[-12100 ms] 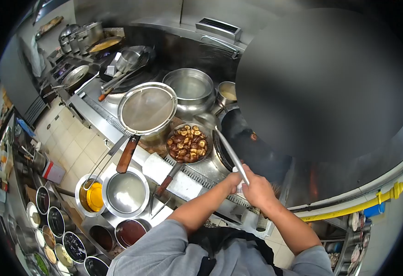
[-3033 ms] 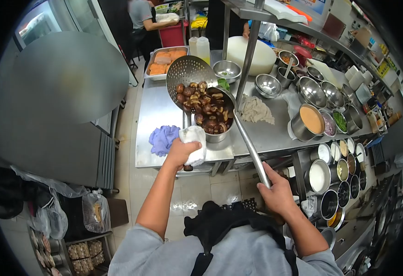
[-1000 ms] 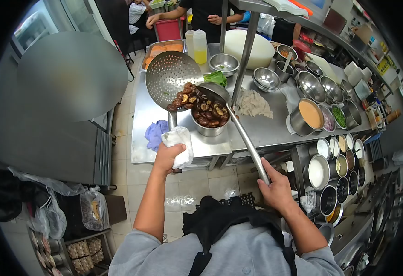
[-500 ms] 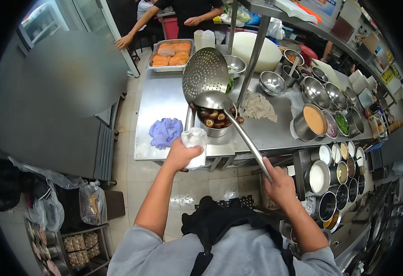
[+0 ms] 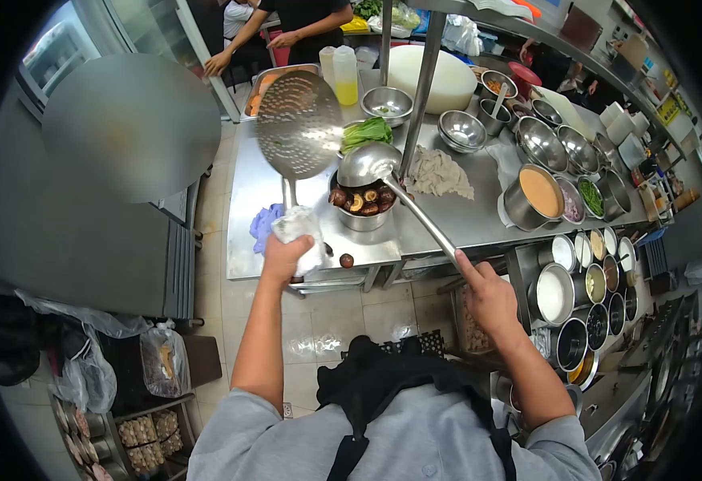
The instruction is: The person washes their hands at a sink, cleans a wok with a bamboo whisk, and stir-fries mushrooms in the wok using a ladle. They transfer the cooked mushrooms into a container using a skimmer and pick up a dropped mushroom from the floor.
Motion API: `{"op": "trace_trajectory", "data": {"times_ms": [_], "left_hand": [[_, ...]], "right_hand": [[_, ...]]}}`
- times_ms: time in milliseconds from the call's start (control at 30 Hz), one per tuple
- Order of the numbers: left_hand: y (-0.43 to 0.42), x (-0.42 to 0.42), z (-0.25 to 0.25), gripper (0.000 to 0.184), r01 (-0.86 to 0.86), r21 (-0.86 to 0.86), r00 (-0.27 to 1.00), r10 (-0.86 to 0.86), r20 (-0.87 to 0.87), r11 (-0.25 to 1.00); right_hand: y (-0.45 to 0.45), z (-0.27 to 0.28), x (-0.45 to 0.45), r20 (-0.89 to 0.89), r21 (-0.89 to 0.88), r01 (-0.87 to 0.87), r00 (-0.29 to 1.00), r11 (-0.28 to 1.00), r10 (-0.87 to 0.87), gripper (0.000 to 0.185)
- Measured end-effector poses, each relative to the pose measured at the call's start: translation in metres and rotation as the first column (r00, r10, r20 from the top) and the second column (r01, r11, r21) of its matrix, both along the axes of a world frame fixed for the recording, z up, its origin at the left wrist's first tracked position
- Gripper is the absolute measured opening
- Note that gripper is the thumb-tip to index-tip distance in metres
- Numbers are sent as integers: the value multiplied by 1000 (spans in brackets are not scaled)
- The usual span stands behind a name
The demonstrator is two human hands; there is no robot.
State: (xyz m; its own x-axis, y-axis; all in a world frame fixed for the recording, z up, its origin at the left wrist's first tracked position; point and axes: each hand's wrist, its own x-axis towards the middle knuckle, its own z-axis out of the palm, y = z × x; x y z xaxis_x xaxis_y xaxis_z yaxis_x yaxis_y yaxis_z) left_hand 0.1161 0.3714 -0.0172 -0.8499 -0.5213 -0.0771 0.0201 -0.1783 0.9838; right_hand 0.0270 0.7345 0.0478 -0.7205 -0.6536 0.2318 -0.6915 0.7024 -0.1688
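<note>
My left hand (image 5: pixel 285 258) is closed round a folded white cloth (image 5: pixel 307 228) wrapped about the handle of a large perforated skimmer (image 5: pixel 297 124). The skimmer is tilted up, left of a metal pot (image 5: pixel 367 222) filled with brown mushrooms (image 5: pixel 364 202). In my right hand (image 5: pixel 489 298) is the long handle of a ladle (image 5: pixel 369 164), whose bowl hangs over the pot's back rim. One loose mushroom (image 5: pixel 346 260) is near the table's front edge. Leafy greens (image 5: pixel 366 133) show behind the ladle. A purple cloth (image 5: pixel 265 228) lies partly hidden behind my left hand.
Orange portions fill a metal tray (image 5: pixel 256 92) at the back left, beside squeeze bottles (image 5: pixel 345 76). A shelf post (image 5: pixel 423 92) rises behind the pot. Farther right are a beige cloth (image 5: pixel 441 172) and a pot of orange sauce (image 5: pixel 531 204). Another person's hand (image 5: pixel 218 63) touches the fridge door.
The skimmer has swung left, away from above the pot, uncovering the mushrooms and greens. The ladle has shifted slightly left. A loose mushroom now shows near the table edge.
</note>
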Motion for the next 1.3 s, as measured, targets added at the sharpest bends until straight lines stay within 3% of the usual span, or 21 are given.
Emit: {"op": "trace_trajectory", "data": {"times_ms": [100,167,200,267,300,333,367,433,500,567,633,767,833,867,967,1000,1033,1067,1133,1233,1300], "left_hand": [[-19,35,-8,40,-38,44,999,39,-24,998],[-17,70,-5,44,-140,132,982,154,-109,981],[-16,95,-9,45,-204,168,977,213,-35,965],[-7,163,-17,48,-358,215,932,331,149,909],[7,205,-18,50,-441,174,853,351,386,881],[32,245,-25,52,-446,137,862,383,333,884],[62,280,-31,53,-483,130,813,388,433,866],[116,316,-26,50,-471,265,773,249,583,841],[138,343,-90,47,-545,459,689,62,722,701],[146,329,-144,45,-577,652,739,-26,673,493],[155,296,-158,45,-407,775,822,-177,542,484],[166,266,-126,45,-284,880,924,-136,357,381],[160,274,-86,45,-260,867,930,-129,343,424],[158,284,-59,46,-306,831,899,-146,412,464],[155,316,7,52,-348,739,851,-137,507,576],[158,319,47,55,-395,676,816,-100,569,622],[159,320,71,57,-435,609,779,-62,624,663],[158,321,79,57,-436,589,778,-44,626,680],[156,318,90,58,-271,622,896,-42,441,735],[139,270,90,55,-192,553,930,-29,365,810],[125,224,92,47,-179,442,934,10,358,879]], "right_hand": [[4,-2,4,9,-21,-28,1000,999,28,60],[9,-4,15,49,-191,-53,997,980,64,62],[13,-4,20,59,-185,-67,995,980,79,62],[26,2,35,248,-329,-107,949,938,195,65],[38,12,44,259,-321,-118,944,940,207,65],[50,24,48,355,-246,-147,906,958,231,66],[60,28,49,446,-172,-182,862,968,241,68],[75,12,60,487,-102,-216,841,971,238,68],[73,-11,54,524,-40,-268,815,962,249,68],[67,-28,48,540,-42,-231,813,972,217,68],[54,-21,41,513,-33,-244,828,969,226,66],[78,20,38,602,-20,-323,752,946,269,62],[95,33,41,721,-7,-301,659,954,213,63],[97,38,43,710,20,-313,673,949,207,60],[104,36,38,677,-182,-258,667,949,311,58],[106,39,36,688,-123,-238,679,963,256,57],[105,40,36,686,-197,-217,666,956,292,57],[103,40,35,661,-244,-257,662,935,354,58],[93,42,28,609,-305,-295,670,906,423,60],[66,41,16,461,-258,-392,753,883,469,63],[51,29,5,264,-223,-467,816,856,514,67]]}}
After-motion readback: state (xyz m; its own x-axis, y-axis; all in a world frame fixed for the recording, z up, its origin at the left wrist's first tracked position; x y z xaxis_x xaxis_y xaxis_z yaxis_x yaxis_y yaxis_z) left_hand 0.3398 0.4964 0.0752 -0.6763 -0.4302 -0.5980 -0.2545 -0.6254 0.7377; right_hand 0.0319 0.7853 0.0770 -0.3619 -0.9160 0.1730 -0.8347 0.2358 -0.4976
